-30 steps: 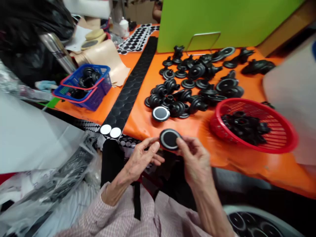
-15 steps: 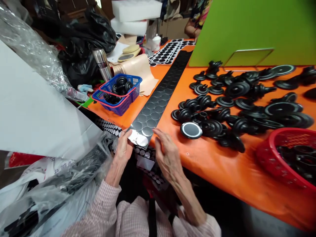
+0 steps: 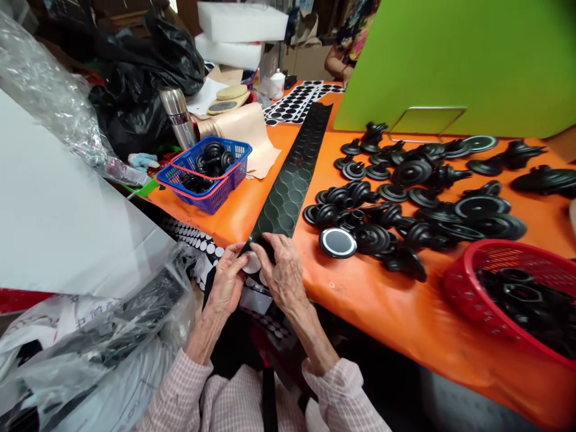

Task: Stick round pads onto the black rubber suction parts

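Observation:
A long black strip [image 3: 288,186] patterned with round discs runs from the back of the orange table [image 3: 382,312] to its near edge. At the strip's near end, my left hand [image 3: 227,279] pinches the left corner between thumb and fingers. My right hand [image 3: 283,267] is over the same end, fingers bent onto the strip close to my left fingertips; what they may hold is hidden. A pale disc [image 3: 251,263] shows between the two hands. To the right lies a black round part [image 3: 337,243] with a white ring on its face.
Many black parts [image 3: 411,174] cover the table's right side. A red basket [image 3: 463,288] stands at the right edge, a blue basket [image 3: 216,201] at the left. Behind are a steel flask [image 3: 176,117], green board [image 3: 441,60] and a person's arm [image 3: 337,63].
My right hand has moved left and onto the strip's near end, closer to my left hand. The shiny near end has tilted and looks darker. The view has shifted slightly to the right.

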A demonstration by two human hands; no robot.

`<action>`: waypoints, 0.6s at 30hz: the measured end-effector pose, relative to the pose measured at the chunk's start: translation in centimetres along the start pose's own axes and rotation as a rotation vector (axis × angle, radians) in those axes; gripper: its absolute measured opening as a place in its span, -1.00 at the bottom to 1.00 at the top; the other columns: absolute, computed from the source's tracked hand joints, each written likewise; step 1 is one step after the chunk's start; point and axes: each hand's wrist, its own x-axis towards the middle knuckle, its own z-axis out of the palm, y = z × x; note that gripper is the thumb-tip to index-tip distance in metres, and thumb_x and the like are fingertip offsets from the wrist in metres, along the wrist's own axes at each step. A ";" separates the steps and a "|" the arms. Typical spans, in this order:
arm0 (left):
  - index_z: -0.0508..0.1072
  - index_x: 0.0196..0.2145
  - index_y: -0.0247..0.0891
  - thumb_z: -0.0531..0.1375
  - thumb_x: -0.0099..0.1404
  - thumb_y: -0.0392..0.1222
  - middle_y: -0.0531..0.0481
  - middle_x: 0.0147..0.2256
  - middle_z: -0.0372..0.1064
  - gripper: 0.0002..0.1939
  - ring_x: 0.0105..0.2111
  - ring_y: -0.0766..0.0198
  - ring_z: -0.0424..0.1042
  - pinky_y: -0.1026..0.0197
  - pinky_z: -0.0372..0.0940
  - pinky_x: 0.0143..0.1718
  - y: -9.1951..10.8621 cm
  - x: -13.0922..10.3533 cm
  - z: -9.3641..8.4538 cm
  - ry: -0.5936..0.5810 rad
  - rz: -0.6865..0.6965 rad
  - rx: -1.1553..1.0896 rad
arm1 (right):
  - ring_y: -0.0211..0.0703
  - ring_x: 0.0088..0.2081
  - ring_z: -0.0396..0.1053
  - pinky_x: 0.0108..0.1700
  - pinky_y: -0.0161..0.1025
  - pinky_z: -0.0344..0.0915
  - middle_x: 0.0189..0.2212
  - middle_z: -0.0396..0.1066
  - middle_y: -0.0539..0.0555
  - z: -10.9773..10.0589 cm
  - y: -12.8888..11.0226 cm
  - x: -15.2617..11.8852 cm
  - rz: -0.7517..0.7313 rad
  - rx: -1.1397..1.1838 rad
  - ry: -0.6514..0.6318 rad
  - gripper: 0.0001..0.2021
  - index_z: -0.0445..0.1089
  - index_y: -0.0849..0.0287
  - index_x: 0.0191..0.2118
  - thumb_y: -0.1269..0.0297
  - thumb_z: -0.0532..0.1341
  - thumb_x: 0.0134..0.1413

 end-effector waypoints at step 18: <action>0.39 -0.25 -0.24 0.42 -0.14 -0.22 0.05 -0.28 0.46 -0.54 -0.33 0.34 0.43 0.31 0.29 -0.25 1.8 -0.1 -0.6 0.097 -0.068 0.168 | -0.08 -0.36 0.34 -0.33 -0.19 0.28 -0.42 0.38 0.17 0.2 1.4 0.5 -0.081 -0.303 0.141 -0.66 0.35 0.24 -0.27 0.47 -0.16 0.30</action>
